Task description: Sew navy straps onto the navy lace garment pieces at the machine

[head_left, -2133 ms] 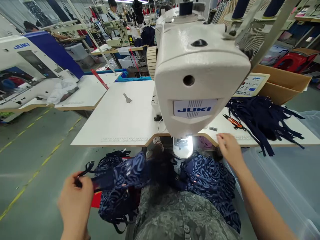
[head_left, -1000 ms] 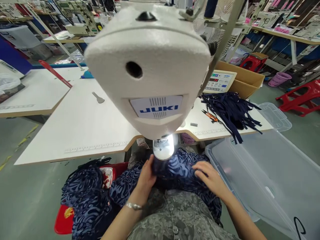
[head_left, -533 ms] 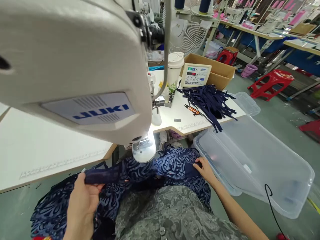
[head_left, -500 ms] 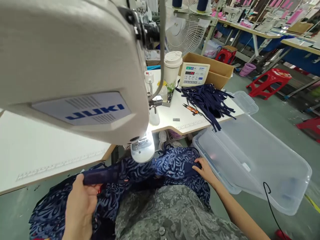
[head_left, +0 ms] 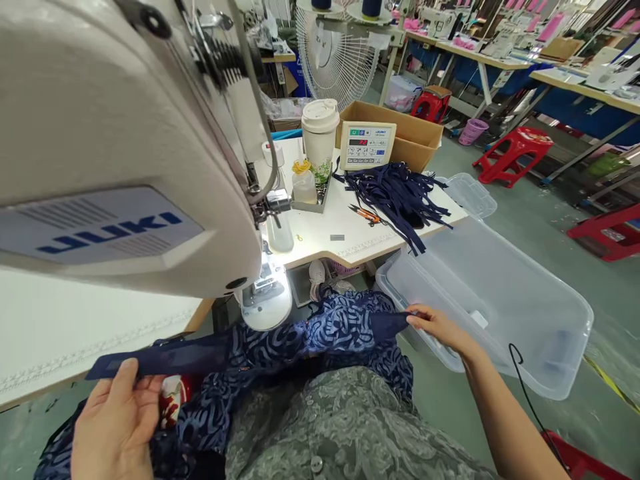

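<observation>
navy swirl-patterned garment (head_left: 340,327) stretched across the wearer's lap, in front of and below the lit sewing-machine bed (head_left: 267,310); a plain dark band runs out at either end. left hand (head_left: 115,420) open-palmed under the left band (head_left: 185,357), thumb laid over it, fingers behind, so the strip is gripped a little in from its tip, which pokes out past the thumb. right hand (head_left: 437,327) pinches the tip of the right band (head_left: 387,325) between thumb and forefinger; how the other fingers sit is hard to make out. more cloth of the same pattern (head_left: 200,417) sags below and to the left, next to a red printed surface (head_left: 173,400). wearer's top (head_left: 360,420) grey-green, floral, buttoned. big pale juki head (head_left: 115,133) fills the upper left. on the white tabletop (head_left: 320,233): small grey bar (head_left: 337,237), orange-handled snips (head_left: 366,214), a heap of navy strips (head_left: 400,193) partly hanging over the edge, control panel (head_left: 367,147) upright behind it, lidded cup (head_left: 319,137) beside a small bottle (head_left: 304,185) with a yellow top. cardboard box (head_left: 417,133) behind the panel. clear plastic bin (head_left: 510,287) on the right, just beyond the right hand.
</observation>
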### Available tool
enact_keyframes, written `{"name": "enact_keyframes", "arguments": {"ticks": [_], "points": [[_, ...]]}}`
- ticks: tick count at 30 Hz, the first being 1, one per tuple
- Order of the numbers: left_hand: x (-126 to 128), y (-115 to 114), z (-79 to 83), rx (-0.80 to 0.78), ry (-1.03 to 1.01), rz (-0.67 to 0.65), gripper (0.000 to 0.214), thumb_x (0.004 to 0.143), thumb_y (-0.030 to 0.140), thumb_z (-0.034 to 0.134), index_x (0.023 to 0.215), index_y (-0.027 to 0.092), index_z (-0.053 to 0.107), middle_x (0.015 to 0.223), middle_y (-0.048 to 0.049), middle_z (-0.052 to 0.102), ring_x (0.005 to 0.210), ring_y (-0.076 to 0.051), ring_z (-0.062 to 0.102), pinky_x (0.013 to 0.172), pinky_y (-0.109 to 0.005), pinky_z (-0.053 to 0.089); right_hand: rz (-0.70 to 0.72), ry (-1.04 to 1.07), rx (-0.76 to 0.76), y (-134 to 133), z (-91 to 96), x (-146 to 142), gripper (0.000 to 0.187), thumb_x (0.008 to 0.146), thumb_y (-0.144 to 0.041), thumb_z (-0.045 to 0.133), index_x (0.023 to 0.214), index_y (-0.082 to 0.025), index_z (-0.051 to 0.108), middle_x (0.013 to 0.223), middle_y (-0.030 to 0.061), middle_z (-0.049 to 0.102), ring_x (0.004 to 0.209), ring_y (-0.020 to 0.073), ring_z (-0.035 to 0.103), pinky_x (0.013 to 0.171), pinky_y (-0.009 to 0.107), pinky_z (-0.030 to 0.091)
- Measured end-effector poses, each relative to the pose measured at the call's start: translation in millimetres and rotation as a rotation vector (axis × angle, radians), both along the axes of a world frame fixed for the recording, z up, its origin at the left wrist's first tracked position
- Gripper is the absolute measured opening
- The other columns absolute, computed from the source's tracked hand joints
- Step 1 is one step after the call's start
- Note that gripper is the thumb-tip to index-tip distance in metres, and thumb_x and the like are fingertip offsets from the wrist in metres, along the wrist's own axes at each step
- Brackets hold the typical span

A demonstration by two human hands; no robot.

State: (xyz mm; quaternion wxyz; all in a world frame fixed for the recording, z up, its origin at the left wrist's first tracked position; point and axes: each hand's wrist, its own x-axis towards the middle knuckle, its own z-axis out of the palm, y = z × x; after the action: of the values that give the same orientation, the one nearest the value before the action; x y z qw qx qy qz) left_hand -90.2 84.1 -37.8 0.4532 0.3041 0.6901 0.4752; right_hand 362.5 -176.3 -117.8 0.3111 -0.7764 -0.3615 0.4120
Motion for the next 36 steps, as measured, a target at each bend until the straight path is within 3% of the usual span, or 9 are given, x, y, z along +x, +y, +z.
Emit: {"name": "enact_keyframes", "arguments": {"ticks": [3,5,8,11,15,20,22,26,36], "points": [[10,3,2.1,0.029,-0.179,-0.027,0.032,0.085,-0.005,0.049,0.061,0.016,0.045,0.049,0.0104,0.06,0.048,-0.004,0.058,0.055,-0.013,0.057,-0.076,-0.012,0.055,11,36.1,7,0.045,0.085,-0.057,0.051,0.112,-0.023,0.062,0.087,0.0033,0.062,0.075,0.0175,0.056,0.065,0.027,0.045],[19,0,3.7,-0.012,-0.225,-0.054,0.029,0.084,-0.002,0.052,0.063,0.016,0.048,0.054,0.0088,0.064,0.054,-0.005,0.062,0.059,-0.014,0.057,-0.101,-0.001,0.07,20,45.1,4,0.046,0.086,-0.056,0.049,0.116,-0.023,0.058,0.088,0.0036,0.061,0.076,0.0173,0.056,0.066,0.027,0.045],[37,-14,7.0,-0.099,-0.332,-0.263,0.013,0.079,0.012,0.067,0.071,0.017,0.057,0.074,0.0028,0.073,0.073,-0.013,0.069,0.066,-0.021,0.059,-0.08,0.031,0.036,31,33.9,-9,0.041,0.081,-0.056,0.057,0.1,-0.021,0.062,0.075,0.0013,0.059,0.069,0.0168,0.055,0.063,0.027,0.045],[57,-32,11.8,-0.196,-0.384,-0.461,0.016,0.068,0.019,0.077,0.073,0.017,0.062,0.081,-0.0014,0.074,0.082,-0.02,0.07,0.067,-0.025,0.059,-0.059,0.053,-0.033,32,9.2,-19,0.037,0.072,-0.056,0.066,0.078,-0.02,0.06,0.059,-0.0027,0.053,0.057,0.0151,0.051,0.055,0.027,0.044],[80,-49,17.3,-0.31,-0.424,-0.556,0.02,0.064,0.024,0.08,0.074,0.018,0.064,0.087,-0.0039,0.075,0.082,-0.022,0.07,0.065,-0.027,0.059,-0.07,0.081,-0.026,26,-3.8,-27,0.04,0.07,-0.056,0.065,0.087,-0.02,0.058,0.057,-0.0049,0.05,0.055,0.015,0.052,0.054,0.028,0.047],[108,-66,22.7,-0.373,-0.501,-0.715,0.028,0.067,0.031,0.081,0.087,0.017,0.068,0.093,-0.0054,0.074,0.086,-0.021,0.07,0.073,-0.028,0.058,-0.12,0.018,0.148,33,36.7,-52,0.046,0.084,-0.051,0.052,0.121,-0.024,0.047,0.093,0.0031,0.057,0.092,0.0188,0.057,0.082,0.031,0.047],[119,-74,24.6,-0.367,-0.541,-0.778,0.028,0.071,0.033,0.078,0.091,0.016,0.069,0.097,-0.0064,0.074,0.092,-0.022,0.069,0.079,-0.029,0.057,-0.051,0.014,0.208,40,59.6,-71,0.042,0.087,-0.045,0.053,0.124,-0.026,0.046,0.104,0.0048,0.057,0.103,0.0204,0.055,0.086,0.032,0.046],[134,-86,26.9,-0.325,-0.607,-0.865,0.026,0.079,0.035,0.071,0.098,0.017,0.068,0.104,-0.0067,0.073,0.096,-0.021,0.068,0.083,-0.03,0.055,0.136,0.058,0.239,54,90.4,-110,0.037,0.091,-0.038,0.05,0.127,-0.029,0.045,0.105,0.0046,0.058,0.103,0.0204,0.058,0.083,0.033,0.048],[136,-96,28.6,-0.3,-0.617,-0.886,0.034,0.078,0.035,0.072,0.107,0.019,0.063,0.099,-0.0042,0.071,0.095,-0.02,0.065,0.085,-0.032,0.052,0.241,0.108,0.255,71,100.1,-141,0.03,0.093,-0.036,0.05,0.122,-0.032,0.047,0.115,0.004,0.061,0.111,0.0212,0.057,0.092,0.036,0.046]]}}
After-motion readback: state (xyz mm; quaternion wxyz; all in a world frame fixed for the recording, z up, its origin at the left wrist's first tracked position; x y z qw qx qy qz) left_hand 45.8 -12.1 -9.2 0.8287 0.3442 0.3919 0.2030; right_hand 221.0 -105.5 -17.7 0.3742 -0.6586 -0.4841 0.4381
